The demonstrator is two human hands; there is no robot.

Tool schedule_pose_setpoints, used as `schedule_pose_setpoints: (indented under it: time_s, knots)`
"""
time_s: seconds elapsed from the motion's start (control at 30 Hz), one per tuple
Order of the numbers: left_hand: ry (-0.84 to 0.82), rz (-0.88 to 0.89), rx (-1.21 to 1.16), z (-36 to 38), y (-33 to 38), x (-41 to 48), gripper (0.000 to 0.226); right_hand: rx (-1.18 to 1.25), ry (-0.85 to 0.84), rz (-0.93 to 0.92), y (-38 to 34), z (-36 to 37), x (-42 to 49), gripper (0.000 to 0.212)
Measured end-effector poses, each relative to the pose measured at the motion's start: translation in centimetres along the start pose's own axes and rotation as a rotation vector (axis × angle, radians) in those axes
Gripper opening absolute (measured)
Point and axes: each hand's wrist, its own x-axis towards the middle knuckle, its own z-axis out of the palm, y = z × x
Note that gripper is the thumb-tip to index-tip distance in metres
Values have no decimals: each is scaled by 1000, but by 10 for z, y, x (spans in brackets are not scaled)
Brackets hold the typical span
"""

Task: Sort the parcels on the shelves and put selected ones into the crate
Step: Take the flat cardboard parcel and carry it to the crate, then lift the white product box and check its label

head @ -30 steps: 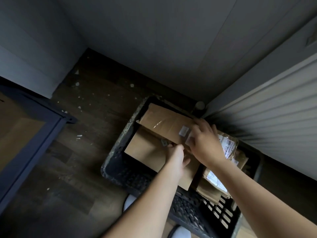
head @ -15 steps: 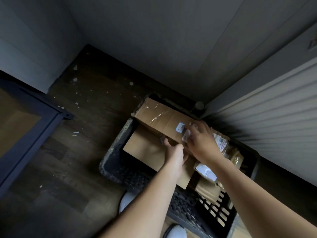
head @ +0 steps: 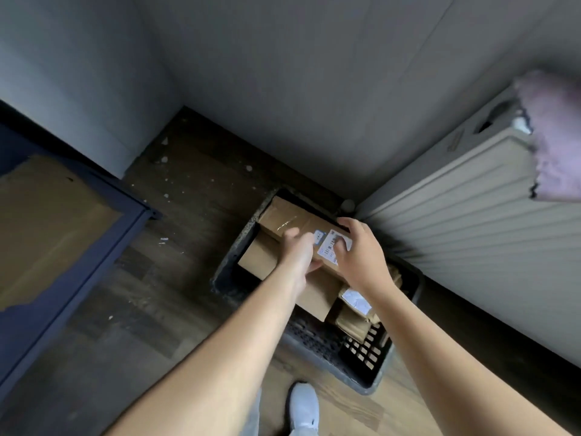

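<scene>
Black crate (head: 361, 357) in the floor corner, with a long taped box (head: 283, 218) on top of its parcels (head: 267, 262).
Box's long axis runs far-left to near-right, labelled end toward the radiator (head: 456, 234). Since a half-second ago the left hand (head: 298, 251) has slid onto its top, grasping the near edge; the right hand (head: 361, 256) grips the labelled end, white label (head: 327, 253) now uncovered.

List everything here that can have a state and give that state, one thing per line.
Taped cardboard box: sealed, in both grips.
Black crate: on the floor, partly filled.
Flat cardboard parcel: lying in the crate, beneath the box.
Left grip: holds the box.
Right grip: curled round the box's end.
Purple cloth: hanging over the radiator.
</scene>
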Motion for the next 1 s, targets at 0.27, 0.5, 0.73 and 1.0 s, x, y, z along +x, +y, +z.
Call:
schedule_pose_setpoints:
  time_s: [0.27, 0.5, 0.73, 1.0]
  knots:
    - [175, 262, -123, -62, 59, -210, 45, 378, -62, -115, -148, -75, -125, 33]
    - [435, 557, -276, -149, 57, -411, 38, 577, -282, -368, -289, -117, -271, 26]
    - [690, 808, -347, -256, 15, -586, 38, 600, -585, -663, -392, -101, -437, 24]
    - [999, 1025, -436, -407, -85, -758, 28, 629, -868, -922, -479, -31, -647, 23]
